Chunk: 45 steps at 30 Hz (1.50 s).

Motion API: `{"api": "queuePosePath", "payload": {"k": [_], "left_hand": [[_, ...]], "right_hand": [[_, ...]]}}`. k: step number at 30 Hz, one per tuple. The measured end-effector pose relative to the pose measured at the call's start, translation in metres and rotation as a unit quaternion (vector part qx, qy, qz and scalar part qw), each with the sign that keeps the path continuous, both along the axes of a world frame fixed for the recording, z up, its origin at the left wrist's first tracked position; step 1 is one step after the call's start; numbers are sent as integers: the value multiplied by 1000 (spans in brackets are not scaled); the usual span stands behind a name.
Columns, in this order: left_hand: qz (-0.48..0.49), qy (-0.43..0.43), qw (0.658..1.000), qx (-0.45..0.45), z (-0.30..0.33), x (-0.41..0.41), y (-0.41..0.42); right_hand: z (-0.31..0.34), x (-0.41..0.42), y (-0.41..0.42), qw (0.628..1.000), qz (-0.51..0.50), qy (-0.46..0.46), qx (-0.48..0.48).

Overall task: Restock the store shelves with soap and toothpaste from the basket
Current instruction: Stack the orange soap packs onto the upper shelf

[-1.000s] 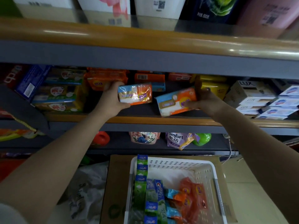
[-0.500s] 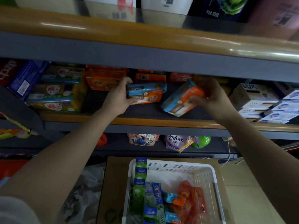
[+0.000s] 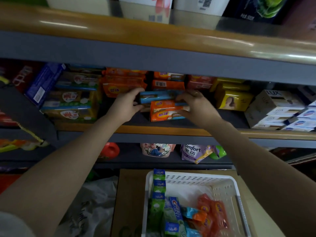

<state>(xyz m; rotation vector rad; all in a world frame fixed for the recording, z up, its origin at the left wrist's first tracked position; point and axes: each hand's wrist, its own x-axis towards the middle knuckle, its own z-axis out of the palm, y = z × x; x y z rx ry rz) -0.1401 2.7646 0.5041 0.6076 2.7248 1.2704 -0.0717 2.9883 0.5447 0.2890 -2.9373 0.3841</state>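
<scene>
Both hands reach into the middle shelf (image 3: 171, 130). My left hand (image 3: 125, 104) grips the left end of a blue-and-orange soap pack (image 3: 156, 96) lying flat at the back. An orange soap pack (image 3: 165, 111) stands in front of it on the shelf board, and my right hand (image 3: 196, 106) holds its right end with curled fingers. More orange soap packs (image 3: 123, 83) are stacked behind. Below, a white basket (image 3: 193, 179) holds toothpaste boxes (image 3: 172, 213) on its left side and orange and blue soap packs (image 3: 211, 214) on its right.
Green and yellow packs (image 3: 71, 98) fill the shelf's left part; yellow packs (image 3: 232, 98) and white LUX soap boxes (image 3: 273, 108) stand at the right. The basket sits on a cardboard box (image 3: 130, 194). Refill pouches (image 3: 195, 152) lie on the lower shelf. The upper shelf overhangs closely.
Both hands moved deeper into the shelf and closer together. The left pack went to the back; the right pack came down onto the shelf board in front of it.
</scene>
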Motion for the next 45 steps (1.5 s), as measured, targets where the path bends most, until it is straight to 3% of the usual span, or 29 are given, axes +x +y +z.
{"api": "queuePosePath", "payload": {"k": [3, 8, 11, 15, 18, 19, 22, 24, 30, 33, 35, 37, 40, 42, 45], "left_hand": [[-16, 22, 999, -19, 5, -2, 4], [25, 95, 993, 59, 38, 4, 15], [4, 121, 991, -50, 60, -6, 23], [-181, 40, 972, -145, 68, -18, 48], [-180, 12, 973, -142, 62, -22, 71], [-166, -2, 975, -145, 58, -22, 72], [-97, -50, 981, -160, 44, -17, 51], [-47, -34, 985, -164, 33, -2, 27], [49, -4, 996, -73, 10, 30, 17], [71, 23, 997, -27, 2, 30, 17], [61, 38, 997, -23, -2, 28, 15], [48, 29, 998, -15, -3, 25, 15], [20, 22, 1000, 0, -5, 24, 16], [11, 26, 1000, -4, -5, 24, 17], [-6, 11, 999, -33, -4, 22, 17]], "right_hand": [[-3, 5, 22, 1000, -5, 7, -7], [-7, -2, 23, 999, -2, -7, -54], [-11, -3, 21, 994, -10, -3, -108], [-14, -9, 28, 982, -21, -43, -183], [-10, -16, 38, 925, -45, -125, -355], [-10, -21, 42, 925, -52, -111, -360], [-14, -45, 53, 982, -15, -80, -173], [-18, -61, 51, 991, 37, -99, -86], [-30, -95, 42, 995, 33, -92, 12], [-26, -97, 48, 979, 14, -167, -117], [-20, -94, 50, 928, -33, -227, -293], [-19, -93, 51, 891, -86, -216, -390], [-19, -86, 49, 918, -74, -146, -362], [-23, -80, 47, 935, -40, -149, -318], [-24, -70, 43, 913, -44, -149, -378]]}}
